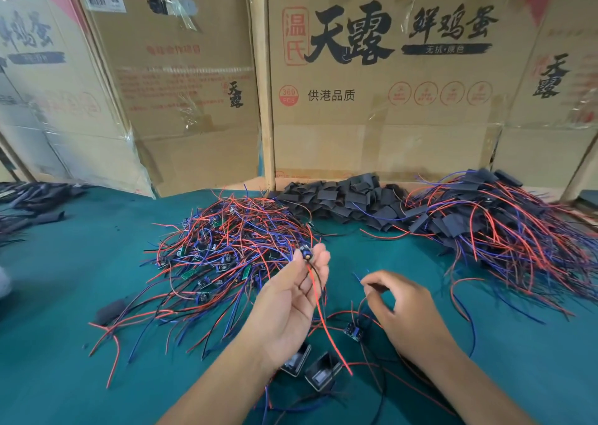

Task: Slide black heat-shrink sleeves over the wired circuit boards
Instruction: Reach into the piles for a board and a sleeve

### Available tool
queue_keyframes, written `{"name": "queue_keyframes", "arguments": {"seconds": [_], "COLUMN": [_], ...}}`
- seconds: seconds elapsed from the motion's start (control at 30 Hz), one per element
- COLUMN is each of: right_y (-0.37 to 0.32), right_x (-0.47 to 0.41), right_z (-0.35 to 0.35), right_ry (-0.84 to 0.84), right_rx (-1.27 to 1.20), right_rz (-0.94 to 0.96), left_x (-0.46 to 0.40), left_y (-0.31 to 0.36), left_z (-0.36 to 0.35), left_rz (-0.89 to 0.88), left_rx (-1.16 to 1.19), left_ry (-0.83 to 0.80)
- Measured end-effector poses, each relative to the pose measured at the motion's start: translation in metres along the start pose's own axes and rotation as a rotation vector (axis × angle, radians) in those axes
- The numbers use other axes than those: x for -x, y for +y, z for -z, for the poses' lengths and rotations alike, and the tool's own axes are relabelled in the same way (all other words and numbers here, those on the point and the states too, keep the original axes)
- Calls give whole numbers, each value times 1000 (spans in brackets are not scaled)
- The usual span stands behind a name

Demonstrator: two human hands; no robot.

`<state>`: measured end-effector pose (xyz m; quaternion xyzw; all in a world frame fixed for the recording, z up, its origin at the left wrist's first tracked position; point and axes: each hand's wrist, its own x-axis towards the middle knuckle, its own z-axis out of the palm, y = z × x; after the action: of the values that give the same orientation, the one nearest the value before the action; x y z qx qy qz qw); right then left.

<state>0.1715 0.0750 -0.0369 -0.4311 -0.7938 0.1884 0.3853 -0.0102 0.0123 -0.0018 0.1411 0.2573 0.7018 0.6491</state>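
Note:
My left hand (291,305) is raised palm up and pinches a small wired circuit board (305,252) at its fingertips; red and black wires hang down from it. My right hand (404,308) hovers lower right, thumb and forefinger pinched on thin blue wires (357,276) that lead to another board (351,329) on the table. Two open black sleeves (312,368) lie under my left wrist. A tangled pile of unsleeved wired boards (226,250) lies to the left. Loose black sleeves (343,201) are heaped at the back.
A heap of sleeved boards with red and blue wires (498,227) fills the right side. Cardboard boxes (372,101) wall off the back of the green table (81,263). More black sleeves (29,204) lie at far left, and one dark piece (110,311) sits near the pile.

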Motion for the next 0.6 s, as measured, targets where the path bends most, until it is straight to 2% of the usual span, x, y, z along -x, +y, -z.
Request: {"name": "queue_keyframes", "arguments": {"seconds": [0.17, 0.3, 0.4, 0.47, 0.6], "right_y": [-1, -3, -12, -18, -28], "right_x": [-1, 0, 1, 3, 8], "right_z": [3, 3, 5, 5, 3], "right_ry": [34, 0, -96, -183, -266], "right_rx": [-73, -162, -423, -575, -605], "right_rz": [-26, -52, -120, -113, -88], "left_x": [0, -1, 0, 0, 4], "left_y": [-4, -6, -10, -13, -20], "left_z": [2, 6, 8, 8, 6], "left_rz": [-40, -172, -307, -356, -341], "left_rx": [-76, -334, -543, -594, -617], "left_ry": [-49, -121, -157, -167, -197]}}
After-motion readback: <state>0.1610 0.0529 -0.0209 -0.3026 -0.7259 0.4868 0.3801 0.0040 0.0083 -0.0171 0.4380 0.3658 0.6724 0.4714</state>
